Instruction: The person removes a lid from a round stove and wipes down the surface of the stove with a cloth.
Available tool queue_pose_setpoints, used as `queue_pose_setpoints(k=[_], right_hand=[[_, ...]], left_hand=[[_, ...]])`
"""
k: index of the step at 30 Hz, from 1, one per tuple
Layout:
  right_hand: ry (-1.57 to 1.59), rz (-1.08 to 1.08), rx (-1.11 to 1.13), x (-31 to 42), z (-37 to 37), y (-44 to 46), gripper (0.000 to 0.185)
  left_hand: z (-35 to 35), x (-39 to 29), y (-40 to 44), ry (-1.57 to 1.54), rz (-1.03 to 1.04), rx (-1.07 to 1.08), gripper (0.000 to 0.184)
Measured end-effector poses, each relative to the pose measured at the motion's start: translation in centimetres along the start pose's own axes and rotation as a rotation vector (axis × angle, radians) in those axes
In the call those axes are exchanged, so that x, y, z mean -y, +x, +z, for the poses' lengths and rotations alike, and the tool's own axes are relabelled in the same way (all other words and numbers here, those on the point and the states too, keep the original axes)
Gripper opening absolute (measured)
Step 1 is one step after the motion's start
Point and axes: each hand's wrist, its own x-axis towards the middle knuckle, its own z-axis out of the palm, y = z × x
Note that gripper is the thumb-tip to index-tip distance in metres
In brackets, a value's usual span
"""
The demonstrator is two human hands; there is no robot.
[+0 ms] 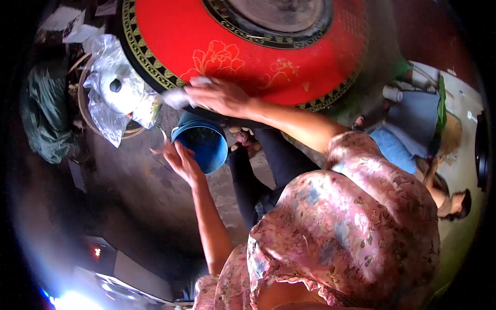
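Note:
A large round red table (170, 39) with a black and gold patterned rim and gold flower outlines fills the top of the view. On its near left edge, my right hand (219, 96) presses down, fingers closed over a white cloth (176, 98). Part of the cloth is hidden under the fingers. My left hand (181, 161) hangs below the table edge, beside a blue bucket (211, 155). Its fingers are spread, and I see nothing held in them. The inside of the bucket is dark, so its contents cannot be made out.
A round basket (85, 111) with clear plastic bags and a white lid (120, 89) stands left. Beyond it lies a dark green bundle (49, 111). A round dark centre plate (281, 15) sits on the table. Another person (395, 147) is at the right.

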Motion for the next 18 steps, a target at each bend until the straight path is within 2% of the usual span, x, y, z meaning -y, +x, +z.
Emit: queue_pose_setpoints(k=[2,4,5,6,8,9,10,11,12,14,15,18], right_hand=[[0.163,0.315,0.043,0.3,-4.5,-4.6,0.020],[-0.194,0.392,-0.065,-3.7,-10.4,-9.8,0.028],[-0.375,0.433,-0.115,-6.3,-13.7,-12.9,0.034],[-0.356,0.628,-0.113,-8.4,-17.2,-16.3,0.042],[-0.748,0.806,-0.320,-12.9,-19.5,-22.7,0.039],[-0.905,0.920,-0.419,-15.1,-20.7,-25.8,0.038],[-0.860,0.919,-0.556,-15.0,-19.6,-25.0,0.039],[-0.795,0.921,-0.508,-14.6,-18.0,-23.1,0.048],[-0.730,0.926,-0.455,-13.5,-16.3,-20.0,0.058],[-0.375,0.865,-0.624,-10.4,-10.0,-11.4,0.052],[-0.203,0.827,-0.708,-8.8,-6.9,-7.1,0.049],[0.381,0.644,-0.647,-4.0,-2.5,3.0,0.025]], left_hand=[[3.8,-2.6,3.2,-0.053,0.214,0.150,0.019],[8.0,-4.7,6.9,0.018,0.489,0.229,0.021],[9.1,-3.8,10.3,0.240,0.649,0.230,0.020],[10.3,-2.9,13.6,0.462,0.812,0.228,0.020],[13.9,-4.5,16.3,0.615,1.084,0.119,0.023],[15.8,-4.3,16.9,0.605,1.090,0.051,0.024],[17.3,-4.0,17.5,0.596,1.095,-0.021,0.025],[18.2,-3.4,18.4,0.601,1.147,-0.073,0.028],[18.6,-3.4,18.3,0.636,1.111,-0.157,0.029],[18.9,-3.2,18.6,0.479,0.920,-0.139,0.029],[18.7,-3.8,18.0,0.388,0.926,-0.064,0.027],[18.3,-1.8,20.3,0.019,0.771,0.091,0.025]])
